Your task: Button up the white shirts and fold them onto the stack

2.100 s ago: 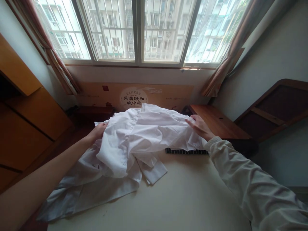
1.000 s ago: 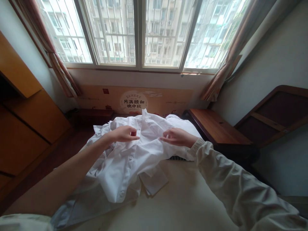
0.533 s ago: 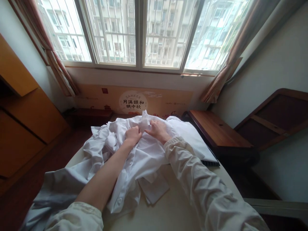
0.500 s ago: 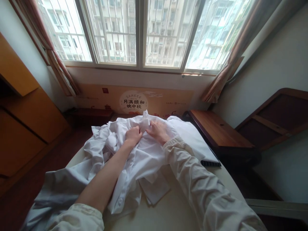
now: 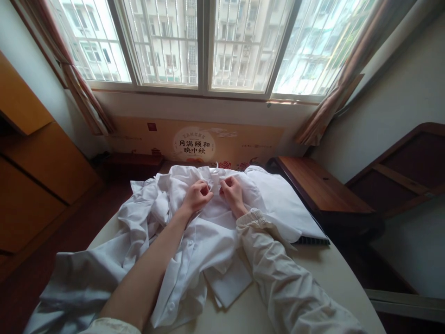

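A rumpled white button-up shirt (image 5: 208,236) lies across the pale table, its button strip running down towards me and one cuff near the front. At the shirt's far part, my left hand (image 5: 199,197) is closed, thumb and fingers pinching the cloth. Just to its right my right hand (image 5: 231,191) pinches the same shirt between thumb and curled fingers. A small gap with raised white cloth lies between the two hands. To the right, a flat folded white garment (image 5: 281,199) rests on a dark ridged board (image 5: 313,240).
The round-edged table (image 5: 333,278) bears all the cloth, which hangs over its left side. Right of it stands a brown wooden desk (image 5: 323,185). Orange cabinets (image 5: 45,162) are at the left. A printed banner (image 5: 194,141) runs below the barred window (image 5: 167,46).
My right hand has gone from spread fingers on the shirt to a pinch. My left hand has turned, and the cloth peak between them has dropped. The view has shifted slightly.
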`<action>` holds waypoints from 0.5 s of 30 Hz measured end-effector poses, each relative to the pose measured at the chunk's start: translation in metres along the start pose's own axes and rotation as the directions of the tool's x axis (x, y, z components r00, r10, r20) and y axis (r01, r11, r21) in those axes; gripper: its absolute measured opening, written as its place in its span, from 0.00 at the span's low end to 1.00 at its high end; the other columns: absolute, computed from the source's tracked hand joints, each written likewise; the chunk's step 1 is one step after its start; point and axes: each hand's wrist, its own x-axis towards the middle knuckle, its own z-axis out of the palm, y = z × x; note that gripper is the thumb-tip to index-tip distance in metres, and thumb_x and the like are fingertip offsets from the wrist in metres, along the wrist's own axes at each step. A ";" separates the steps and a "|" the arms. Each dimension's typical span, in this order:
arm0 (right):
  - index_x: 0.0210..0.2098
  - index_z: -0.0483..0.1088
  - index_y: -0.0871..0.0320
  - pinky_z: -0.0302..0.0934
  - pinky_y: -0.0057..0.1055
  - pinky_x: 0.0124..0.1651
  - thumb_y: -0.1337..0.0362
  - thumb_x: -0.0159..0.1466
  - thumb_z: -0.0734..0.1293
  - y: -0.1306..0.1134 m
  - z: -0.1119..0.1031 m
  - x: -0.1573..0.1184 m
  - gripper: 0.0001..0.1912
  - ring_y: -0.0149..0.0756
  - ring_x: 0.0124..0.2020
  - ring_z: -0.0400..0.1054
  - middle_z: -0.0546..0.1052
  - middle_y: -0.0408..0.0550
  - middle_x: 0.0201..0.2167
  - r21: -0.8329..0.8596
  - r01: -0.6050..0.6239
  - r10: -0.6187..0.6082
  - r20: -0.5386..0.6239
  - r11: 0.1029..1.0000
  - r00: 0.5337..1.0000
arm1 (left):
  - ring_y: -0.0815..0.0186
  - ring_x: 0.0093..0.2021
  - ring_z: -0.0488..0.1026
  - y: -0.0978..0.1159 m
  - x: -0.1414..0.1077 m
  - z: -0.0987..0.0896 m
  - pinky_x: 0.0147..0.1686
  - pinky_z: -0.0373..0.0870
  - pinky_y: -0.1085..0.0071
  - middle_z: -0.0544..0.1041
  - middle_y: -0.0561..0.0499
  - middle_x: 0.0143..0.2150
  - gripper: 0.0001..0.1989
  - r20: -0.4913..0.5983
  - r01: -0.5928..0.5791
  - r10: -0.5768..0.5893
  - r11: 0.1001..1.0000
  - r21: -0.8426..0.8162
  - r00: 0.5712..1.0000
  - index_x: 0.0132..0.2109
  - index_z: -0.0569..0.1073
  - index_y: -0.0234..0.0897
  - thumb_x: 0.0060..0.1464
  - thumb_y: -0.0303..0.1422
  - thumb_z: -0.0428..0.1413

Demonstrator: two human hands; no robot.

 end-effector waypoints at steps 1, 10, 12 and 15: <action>0.33 0.63 0.51 0.63 0.30 0.25 0.53 0.55 0.68 0.002 0.000 0.000 0.12 0.35 0.22 0.68 0.72 0.38 0.22 0.047 -0.034 0.033 0.011 0.998 0.999 | 0.65 0.35 0.73 0.000 0.000 0.000 0.40 0.70 0.71 0.76 0.52 0.34 0.10 0.035 0.027 -0.027 1.000 -0.009 0.999 0.26 0.66 0.40 0.53 0.30 0.59; 0.37 0.72 0.55 0.63 0.29 0.22 0.49 0.55 0.71 0.007 0.006 -0.002 0.19 0.32 0.20 0.65 0.75 0.42 0.25 0.104 -0.051 0.043 0.082 0.993 0.996 | 0.59 0.38 0.81 0.004 0.004 0.005 0.40 0.71 0.68 0.84 0.47 0.36 0.12 -0.010 0.285 -0.285 0.958 0.037 0.958 0.39 0.75 0.40 0.62 0.44 0.61; 0.35 0.73 0.56 0.61 0.29 0.21 0.47 0.57 0.71 0.007 0.006 -0.002 0.19 0.31 0.19 0.64 0.73 0.41 0.23 0.118 -0.044 0.033 0.093 0.992 0.995 | 0.54 0.41 0.82 0.006 0.004 0.005 0.40 0.70 0.66 0.84 0.45 0.38 0.16 -0.045 0.346 -0.343 0.930 0.129 0.938 0.43 0.75 0.41 0.61 0.48 0.63; 0.36 0.74 0.57 0.59 0.28 0.20 0.46 0.58 0.71 0.008 0.007 -0.004 0.20 0.30 0.18 0.64 0.74 0.41 0.23 0.142 -0.026 0.014 0.085 0.989 0.996 | 0.48 0.44 0.83 0.010 0.004 0.004 0.39 0.70 0.64 0.85 0.42 0.40 0.21 -0.037 0.368 -0.374 0.882 0.294 0.927 0.45 0.76 0.41 0.56 0.52 0.67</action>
